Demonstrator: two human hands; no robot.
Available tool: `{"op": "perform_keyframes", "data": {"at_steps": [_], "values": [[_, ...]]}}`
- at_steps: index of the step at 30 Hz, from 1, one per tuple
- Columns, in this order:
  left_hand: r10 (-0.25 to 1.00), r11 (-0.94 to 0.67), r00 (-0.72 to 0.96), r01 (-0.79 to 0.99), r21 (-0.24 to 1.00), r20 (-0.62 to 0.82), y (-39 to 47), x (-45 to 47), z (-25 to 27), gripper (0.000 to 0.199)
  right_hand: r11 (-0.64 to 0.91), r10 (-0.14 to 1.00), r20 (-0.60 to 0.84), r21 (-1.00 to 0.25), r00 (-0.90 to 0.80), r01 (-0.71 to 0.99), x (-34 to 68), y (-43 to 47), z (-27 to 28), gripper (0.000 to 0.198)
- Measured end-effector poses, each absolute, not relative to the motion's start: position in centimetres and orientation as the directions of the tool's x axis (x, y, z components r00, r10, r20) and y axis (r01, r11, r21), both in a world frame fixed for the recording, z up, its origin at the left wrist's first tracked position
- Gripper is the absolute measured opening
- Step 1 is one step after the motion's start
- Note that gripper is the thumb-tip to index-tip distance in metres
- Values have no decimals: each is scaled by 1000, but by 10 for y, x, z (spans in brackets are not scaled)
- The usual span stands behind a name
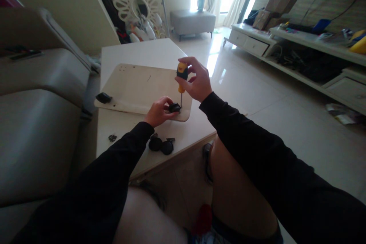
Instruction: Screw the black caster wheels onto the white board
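My right hand (197, 78) is closed around the yellow and black handle of a screwdriver (182, 71), which stands upright with its tip down at the edge of a black caster wheel (174, 108). My left hand (160, 111) grips that caster between thumb and fingers, against the near right corner of a pale board (137, 87). Another black caster (103, 98) sits at the board's left corner. Two loose casters (161, 145) lie together on the white table, in front of my left hand. A small pile of screws (112, 137) rests on the table to the left.
The white table (120, 124) carries the board; its near edge runs close to my knees. A grey sofa (37, 133) stands along the left. A white TV cabinet (251, 44) with clutter lines the right wall, and a grey bench (193, 21) stands at the back.
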State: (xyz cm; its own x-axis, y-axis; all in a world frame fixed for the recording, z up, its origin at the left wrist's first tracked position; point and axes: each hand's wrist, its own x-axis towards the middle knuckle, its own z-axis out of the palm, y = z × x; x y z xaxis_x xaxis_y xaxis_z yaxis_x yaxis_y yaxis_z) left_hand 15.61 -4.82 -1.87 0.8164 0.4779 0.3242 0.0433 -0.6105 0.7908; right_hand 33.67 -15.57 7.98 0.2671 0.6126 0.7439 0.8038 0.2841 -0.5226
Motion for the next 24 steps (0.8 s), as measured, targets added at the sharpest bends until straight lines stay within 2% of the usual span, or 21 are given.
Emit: {"op": "perform_keyframes", "data": {"at_steps": [5,11,17,24], "values": [[441,-635,827,13,772,348,-45,154,-17,31,282,652,725,-504,223,816,333,-160,83,44],[418,-666,831,5,746,368,-43,151,-14,34,355,699,701,-514,144,781,332,-161,85,47],[435,-670,817,14,742,377,-43,151,-16,32,382,765,640,-547,78,744,333,-165,90,58],[429,-672,818,7,740,382,-37,151,-21,35,445,706,706,-504,57,740,339,-156,84,45]]}}
